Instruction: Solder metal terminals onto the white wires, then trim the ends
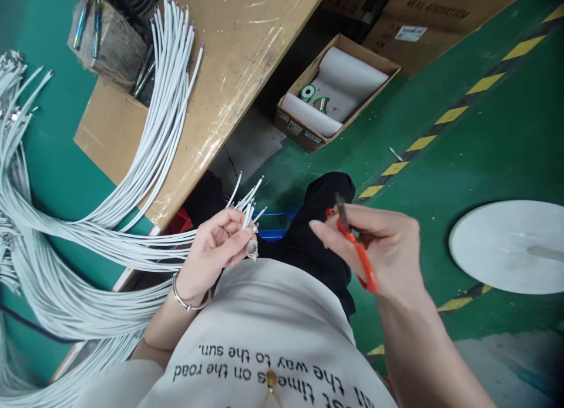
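Observation:
White cables [150, 246] run from the table into my left hand [224, 243], whose fingers are closed round the bundle near its stripped ends [249, 199]. A small pale wrapped piece shows at my left fingertips; I cannot make out what it is. My right hand [374, 243] is wrapped round red-handled cutting pliers [359, 249], held apart from the cables to their right. The pliers' dark jaws point up and away from me, and they are slightly blurred.
On the table's cardboard cover [238, 38] lies another bundle of white cables [163, 103]. Nearby, metallic pens stick to a wrapped block [106, 44]. A carton [304, 135] with solder spools stands on the floor. At the right is a round white stool seat [506, 243].

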Motion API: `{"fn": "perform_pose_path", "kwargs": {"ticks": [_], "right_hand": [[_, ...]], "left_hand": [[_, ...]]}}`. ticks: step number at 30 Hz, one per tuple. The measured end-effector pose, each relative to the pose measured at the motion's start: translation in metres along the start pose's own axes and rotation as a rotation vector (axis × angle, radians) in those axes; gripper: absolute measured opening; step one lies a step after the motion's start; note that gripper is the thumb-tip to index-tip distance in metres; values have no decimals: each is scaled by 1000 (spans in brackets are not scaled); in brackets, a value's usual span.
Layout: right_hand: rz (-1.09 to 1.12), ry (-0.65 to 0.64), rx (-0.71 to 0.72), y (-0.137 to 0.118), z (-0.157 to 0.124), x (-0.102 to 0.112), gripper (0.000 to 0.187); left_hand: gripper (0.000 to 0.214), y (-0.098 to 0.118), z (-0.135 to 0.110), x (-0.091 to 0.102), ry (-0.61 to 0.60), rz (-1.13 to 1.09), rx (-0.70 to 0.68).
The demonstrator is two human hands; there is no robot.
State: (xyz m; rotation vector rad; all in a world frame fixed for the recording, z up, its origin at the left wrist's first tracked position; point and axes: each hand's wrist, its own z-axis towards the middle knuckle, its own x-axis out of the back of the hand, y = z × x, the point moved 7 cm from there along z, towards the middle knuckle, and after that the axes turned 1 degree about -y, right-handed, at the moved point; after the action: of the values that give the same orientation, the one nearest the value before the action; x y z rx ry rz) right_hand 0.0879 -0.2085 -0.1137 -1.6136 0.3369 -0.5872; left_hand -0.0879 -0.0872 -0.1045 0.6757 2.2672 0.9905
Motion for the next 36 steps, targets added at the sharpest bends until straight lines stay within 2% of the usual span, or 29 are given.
{"fn": "perform_pose_path", "kwargs": {"ticks": [4, 7, 10, 13, 17, 21, 27, 36], "right_hand": [[-74, -155, 93, -7, -3, -20, 46], [-92, -213, 120, -8, -5, -33, 46], [-48, -198, 122, -11, -4, -40, 38], [23, -116, 100, -14, -1, -41, 26], [47, -45, 106, -18, 0, -39, 29], [-54, -77, 149, -17, -3, -40, 41], [-252, -120, 253, -17, -7, -44, 48], [-202, -245, 175, -16, -6, -48, 41]], "left_hand": [[10, 5, -2, 0, 36, 29, -3], [10, 7, -5, 1, 65, 72, -17], [11, 7, -6, 1, 69, 40, -10], [12, 7, -6, -3, 37, -31, 4], [9, 8, -5, -5, 33, -58, -11], [4, 7, -5, -3, 68, -57, 3], [12, 6, -8, -2, 61, 30, 9], [17, 11, -9, 2, 128, 172, -71]]}}
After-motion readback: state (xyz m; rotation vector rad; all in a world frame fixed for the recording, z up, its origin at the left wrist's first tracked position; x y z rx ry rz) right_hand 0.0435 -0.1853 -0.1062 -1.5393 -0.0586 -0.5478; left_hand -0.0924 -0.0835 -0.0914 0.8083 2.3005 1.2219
